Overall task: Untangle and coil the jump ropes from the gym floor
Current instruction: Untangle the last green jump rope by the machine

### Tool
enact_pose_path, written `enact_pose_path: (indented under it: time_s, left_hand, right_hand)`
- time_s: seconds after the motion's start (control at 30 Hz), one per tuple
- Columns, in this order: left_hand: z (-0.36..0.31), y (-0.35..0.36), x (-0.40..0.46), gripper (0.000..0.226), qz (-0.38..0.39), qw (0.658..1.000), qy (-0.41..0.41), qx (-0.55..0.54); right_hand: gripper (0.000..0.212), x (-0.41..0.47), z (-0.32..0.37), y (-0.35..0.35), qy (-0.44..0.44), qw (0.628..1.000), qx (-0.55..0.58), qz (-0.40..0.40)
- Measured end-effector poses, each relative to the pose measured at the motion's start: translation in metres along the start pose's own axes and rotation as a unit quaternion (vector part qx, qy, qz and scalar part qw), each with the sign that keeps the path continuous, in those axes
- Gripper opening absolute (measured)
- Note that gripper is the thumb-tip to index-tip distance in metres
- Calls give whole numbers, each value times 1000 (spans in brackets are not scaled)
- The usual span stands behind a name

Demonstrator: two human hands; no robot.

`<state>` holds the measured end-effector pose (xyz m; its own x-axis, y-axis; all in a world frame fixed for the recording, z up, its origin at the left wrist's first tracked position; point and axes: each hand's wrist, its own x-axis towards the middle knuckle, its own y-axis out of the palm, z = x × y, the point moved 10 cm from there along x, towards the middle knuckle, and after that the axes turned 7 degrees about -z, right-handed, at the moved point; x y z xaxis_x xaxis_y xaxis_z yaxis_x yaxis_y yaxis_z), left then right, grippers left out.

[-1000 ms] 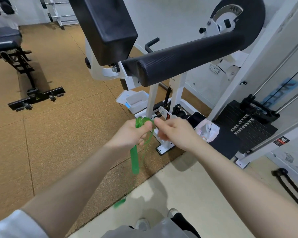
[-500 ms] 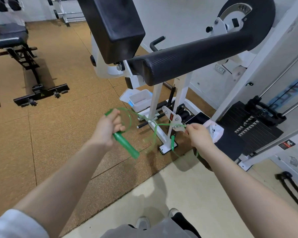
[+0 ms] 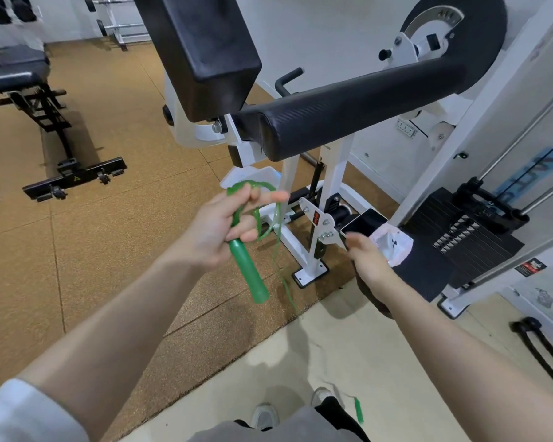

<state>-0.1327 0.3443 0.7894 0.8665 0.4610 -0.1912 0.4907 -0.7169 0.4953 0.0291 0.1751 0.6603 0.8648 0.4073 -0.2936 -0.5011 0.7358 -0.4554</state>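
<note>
Open cork floor (image 3: 87, 250) lies to the left; a white machine frame (image 3: 316, 218) crowds close ahead. The left hand (image 3: 217, 231) grips the green jump rope (image 3: 248, 272), cord looped over its curled fingers (image 3: 253, 199), handle hanging below. The right hand (image 3: 369, 260) is apart, fingers relaxed, holding nothing visible.

One green jump rope (image 3: 256, 215), two hands (image 3: 219, 229), one phone (image 3: 364, 222)

Green jump rope (image 3: 249, 269) in left hand (image 3: 219, 231)
</note>
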Motion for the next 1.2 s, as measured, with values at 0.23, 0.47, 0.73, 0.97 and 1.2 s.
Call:
enact_pose_path:
  time_s: [0.23,0.47,0.73,0.97,1.2]
  left_hand:
    - [11,32,-6,30,20,995,-46,-88]
    - [15,15,-17,23,-17,991,-57,-117]
    - [18,-28,7,8,-122,992,45,1]
    - [48,-65,8,12,-112,926,-20,361]
    - [48,43,-29,62,201,966,-65,149]
  right_hand:
    - [25,-98,142,64,-210,902,65,371]
    - [26,-54,130,31,-194,961,100,170]
    - [48,-105,104,100,-319,817,-395,274]
    - [8,-123,162,70,-346,871,-253,241]
    - [18,-74,160,22,-296,952,-17,76]
